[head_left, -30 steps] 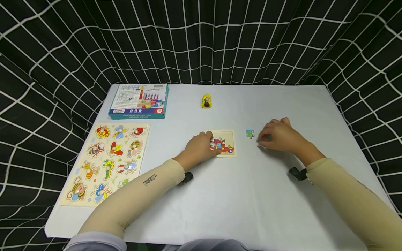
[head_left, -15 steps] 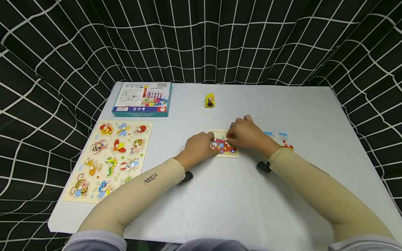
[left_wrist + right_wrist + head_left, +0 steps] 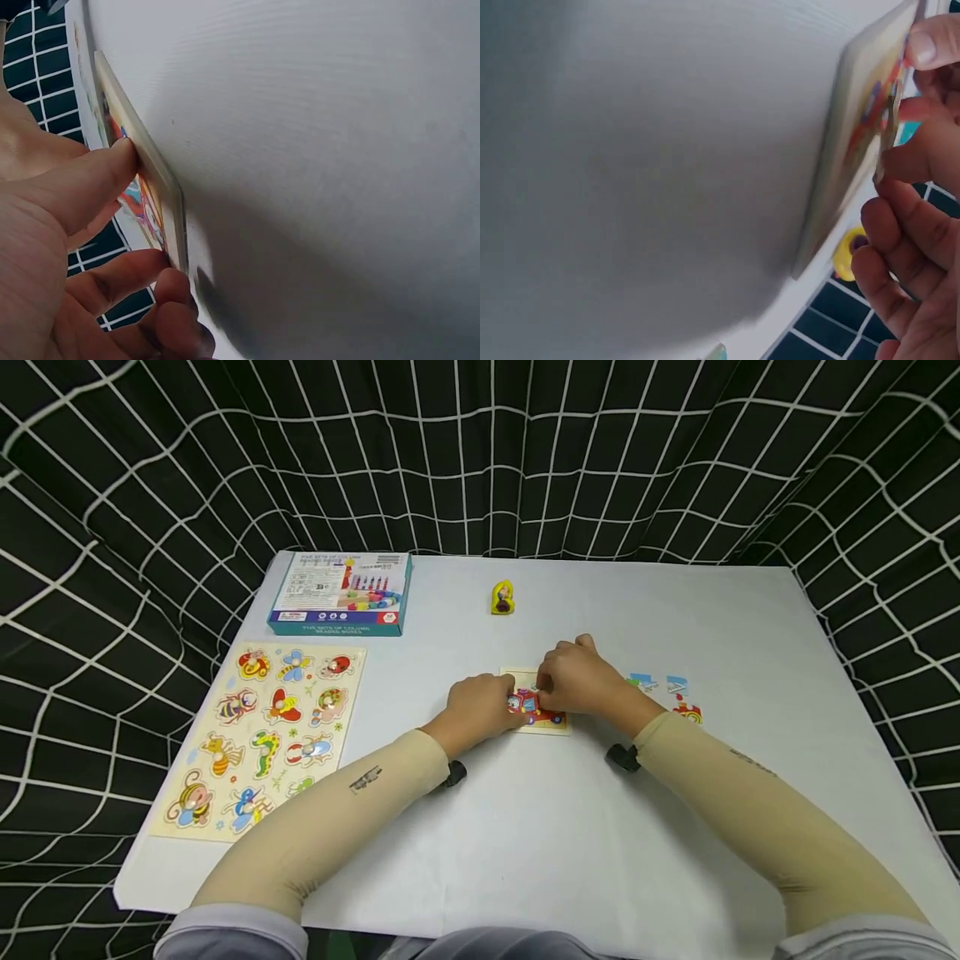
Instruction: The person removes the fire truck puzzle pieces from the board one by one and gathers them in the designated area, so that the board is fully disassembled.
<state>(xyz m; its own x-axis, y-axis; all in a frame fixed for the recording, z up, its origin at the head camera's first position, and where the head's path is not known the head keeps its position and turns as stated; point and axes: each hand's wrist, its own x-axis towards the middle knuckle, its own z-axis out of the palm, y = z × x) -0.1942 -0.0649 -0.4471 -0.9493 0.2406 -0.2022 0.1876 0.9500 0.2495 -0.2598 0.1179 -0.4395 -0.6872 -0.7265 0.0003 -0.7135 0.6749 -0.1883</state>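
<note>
A small wooden jigsaw board [image 3: 552, 724] with a red vehicle picture lies flat on the white table. My left hand [image 3: 483, 706] grips the board's left side, thumb on the near edge and fingers at the far edge. Low over the right part of the board, my right hand [image 3: 577, 678] pinches a thin puzzle piece [image 3: 887, 139] between thumb and fingers. That piece is tilted and seen nearly edge-on in the right wrist view; its picture is hidden. The left thumb [image 3: 112, 169] presses on the board's rim in the left wrist view.
Right of the right hand lie several loose puzzle pieces [image 3: 677, 686], partly covered by the wrist. A large insect peg puzzle [image 3: 251, 760] lies at the left, with a toy box [image 3: 337, 595] behind it. A yellow figure [image 3: 502, 598] stands beyond the board. Netting surrounds the table.
My right hand has moved left from beside the loose pieces to the board, bringing a puzzle piece. In the last half second it has shifted only slightly. The left hand stays on the board.
</note>
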